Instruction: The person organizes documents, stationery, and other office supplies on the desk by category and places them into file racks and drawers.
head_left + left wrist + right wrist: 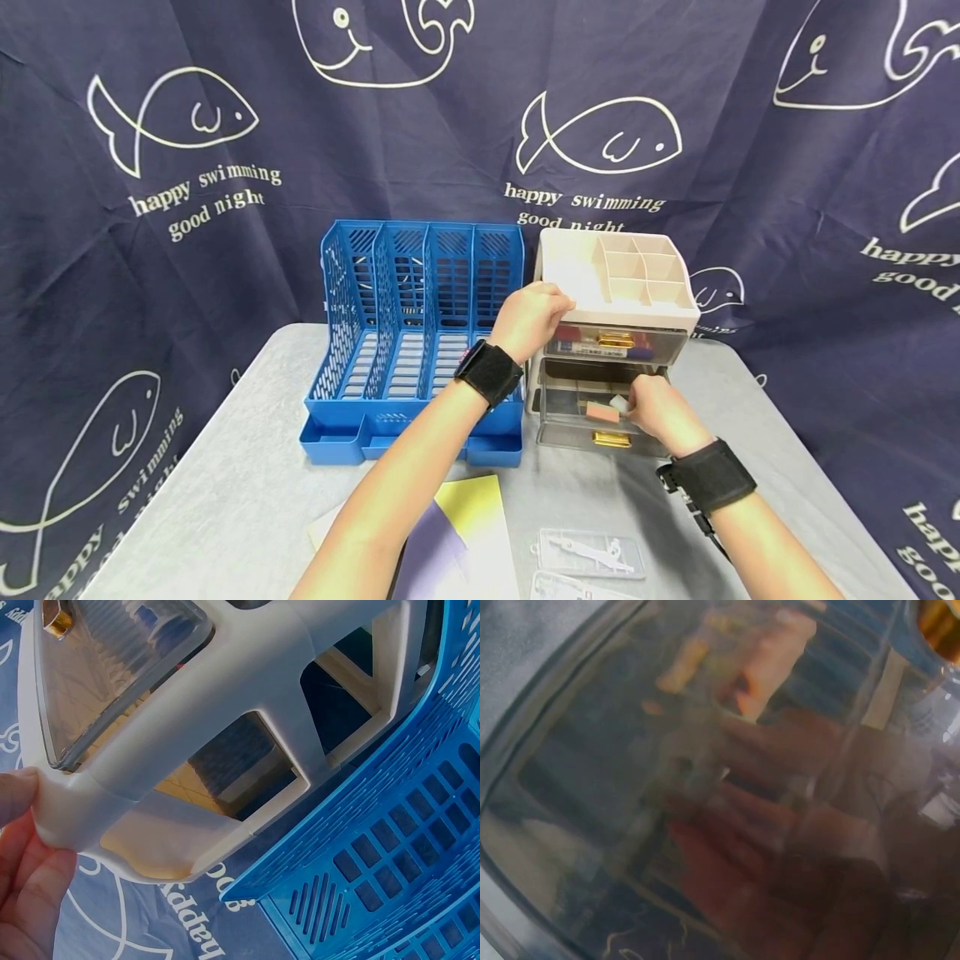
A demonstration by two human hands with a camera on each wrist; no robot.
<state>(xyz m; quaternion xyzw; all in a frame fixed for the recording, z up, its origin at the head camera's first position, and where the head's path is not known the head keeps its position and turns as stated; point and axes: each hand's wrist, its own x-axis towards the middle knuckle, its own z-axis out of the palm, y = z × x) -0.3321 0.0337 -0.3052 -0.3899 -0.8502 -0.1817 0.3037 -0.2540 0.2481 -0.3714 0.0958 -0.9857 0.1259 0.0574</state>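
My left hand (pixel 531 317) grips the upper front left corner of a cream desk organizer (pixel 573 258); the left wrist view shows its thumb and fingers (pixel 34 892) at that corner. In the organizer's pulled-out lower drawer (pixel 558 392), clear with a gold handle, is my right hand (pixel 662 407). Its fingertips pinch a small white block (pixel 619 403), tilted beside an orange-pink block (pixel 602 412). Through the drawer's see-through wall, the right wrist view shows the curled fingers (pixel 727 847) dimly, with the orange-pink block (pixel 776 664) close by.
Above, the upper drawer (pixel 615 342) holds markers. A blue file rack (pixel 337 408) stands left of the organizer. Purple and yellow paper sheets (pixel 468 508) lie in front, beside clear cases (pixel 591 553) with white tools. A dark fish-print cloth (pixel 420 150) hangs behind the table.
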